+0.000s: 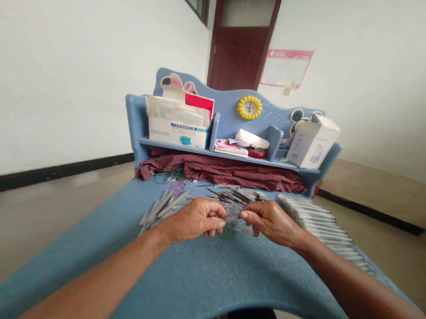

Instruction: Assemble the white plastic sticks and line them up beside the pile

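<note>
My left hand (196, 220) and my right hand (270, 222) meet at the middle of the blue desk (193, 281), both with fingers curled in a pinch. Between the fingertips is a thin grey pen-like piece (232, 218), held at both ends. Just beyond the hands lies a loose pile of thin dark refills and pen parts (236, 196). A scatter of grey pen barrels (161, 206) lies left of my left hand. A long neat row of grey finished pens (323, 225) runs along the desk's right side.
A red checked cloth (226, 172) is bunched under the desk's shelf. On the shelf stand a white box of masks (177, 125), papers (231, 148), a red lid (257, 153) and a white carton (312, 142). A yellow clock (249, 107) is on the back panel, a brown door (239, 43) behind.
</note>
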A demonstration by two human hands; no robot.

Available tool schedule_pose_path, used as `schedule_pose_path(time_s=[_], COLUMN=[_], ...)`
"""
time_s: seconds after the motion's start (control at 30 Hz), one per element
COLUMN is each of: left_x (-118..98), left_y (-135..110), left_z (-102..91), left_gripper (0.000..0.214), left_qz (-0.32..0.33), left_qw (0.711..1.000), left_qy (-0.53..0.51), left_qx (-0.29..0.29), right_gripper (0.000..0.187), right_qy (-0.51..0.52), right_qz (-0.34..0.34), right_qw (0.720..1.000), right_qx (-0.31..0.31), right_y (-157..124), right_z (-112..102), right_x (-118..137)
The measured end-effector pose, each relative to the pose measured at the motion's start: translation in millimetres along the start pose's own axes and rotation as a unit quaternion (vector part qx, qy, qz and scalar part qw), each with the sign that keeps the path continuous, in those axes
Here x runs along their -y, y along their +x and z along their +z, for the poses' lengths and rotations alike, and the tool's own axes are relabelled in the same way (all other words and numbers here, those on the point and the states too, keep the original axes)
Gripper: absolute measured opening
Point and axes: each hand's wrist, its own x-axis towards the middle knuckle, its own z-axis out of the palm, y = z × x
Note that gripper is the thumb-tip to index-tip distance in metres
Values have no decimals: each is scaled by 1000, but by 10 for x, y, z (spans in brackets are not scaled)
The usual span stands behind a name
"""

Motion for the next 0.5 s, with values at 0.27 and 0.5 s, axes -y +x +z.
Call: schedule_pose_path(time_s=[0.27,0.5], left_x=[-18,7], left_y=[-3,1], left_z=[9,9], left_gripper=[17,15], left_qz=[-1,-6], left_qw=[1000,1000], left_qy=[5,24], left_qx=[-3,18], right_gripper=[32,38], right_qy=[11,15], right_qz=[23,34], right_qw=[1000,999], right_qx=[10,29], right_y=[5,-11], right_z=[25,46], right_x=[17,5])
